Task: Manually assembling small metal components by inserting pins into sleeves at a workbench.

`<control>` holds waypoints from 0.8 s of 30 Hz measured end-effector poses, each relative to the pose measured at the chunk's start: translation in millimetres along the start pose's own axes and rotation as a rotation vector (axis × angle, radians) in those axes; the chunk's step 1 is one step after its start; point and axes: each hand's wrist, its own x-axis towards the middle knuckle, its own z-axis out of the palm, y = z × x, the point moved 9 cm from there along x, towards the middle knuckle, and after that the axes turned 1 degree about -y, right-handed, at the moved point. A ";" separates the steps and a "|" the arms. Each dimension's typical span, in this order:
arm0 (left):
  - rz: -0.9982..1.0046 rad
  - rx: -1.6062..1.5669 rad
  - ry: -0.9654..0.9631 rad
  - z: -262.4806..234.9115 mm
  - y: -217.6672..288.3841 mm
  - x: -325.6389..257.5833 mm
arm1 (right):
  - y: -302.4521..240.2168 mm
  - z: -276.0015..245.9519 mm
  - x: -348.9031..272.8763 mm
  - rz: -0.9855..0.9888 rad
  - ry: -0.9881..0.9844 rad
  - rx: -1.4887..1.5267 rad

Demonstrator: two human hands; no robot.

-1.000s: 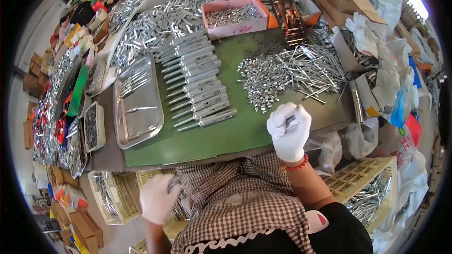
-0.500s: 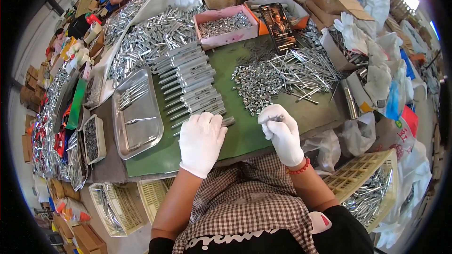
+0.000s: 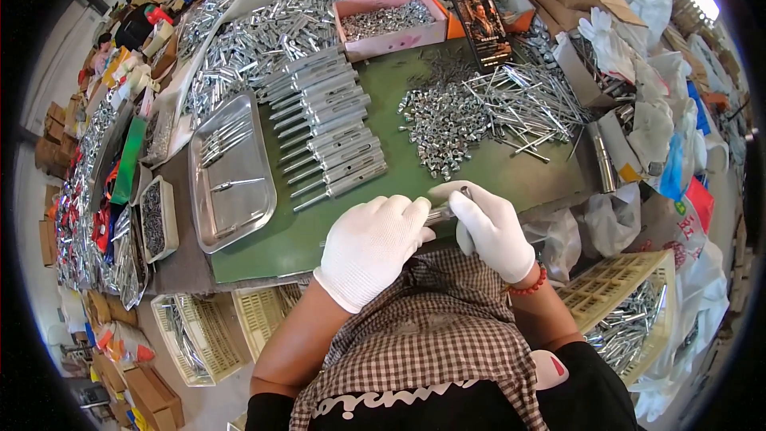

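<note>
My left hand point(image 3: 377, 247), in a white knitted glove, is closed around a silvery metal tube point(image 3: 438, 215) just above the table's near edge. My gloved right hand point(image 3: 493, 229) meets the tube's right end. Between its thumb and fingers the tip of a short grey rod point(image 3: 465, 191) sticks out; the rest is hidden. Beyond my left hand lies a slanting row of metal tubes point(image 3: 339, 148) with thin rods protruding leftward. Past my right hand are a heap of small shiny metal fittings point(image 3: 443, 132) and a pile of long thin pins point(image 3: 533, 109).
A steel tray point(image 3: 249, 211) holding a few slim parts stands left on the green tabletop point(image 3: 239, 266). Behind are a pink box point(image 3: 399, 44) of small parts, a heap of tubes point(image 3: 271, 48) and a propped phone point(image 3: 480, 28). Crates point(image 3: 614, 283) flank me below; another person sits far left.
My left hand has taken the nearest tube from the row and drawn it rightward and closer to me. My right hand has come slightly nearer to me, against the tube's end.
</note>
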 end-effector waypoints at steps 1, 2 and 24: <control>0.000 0.001 0.001 0.5 -2.0 -1.1 | 0.2 -0.4 -0.4 0.025 -0.007 0.022; 0.005 -0.023 0.033 -0.5 -5.5 -2.9 | 0.9 -0.1 -0.7 0.050 -0.014 0.043; -0.065 -0.142 0.172 7.4 -11.2 -6.4 | 3.5 -16.9 2.0 -0.025 0.094 -0.406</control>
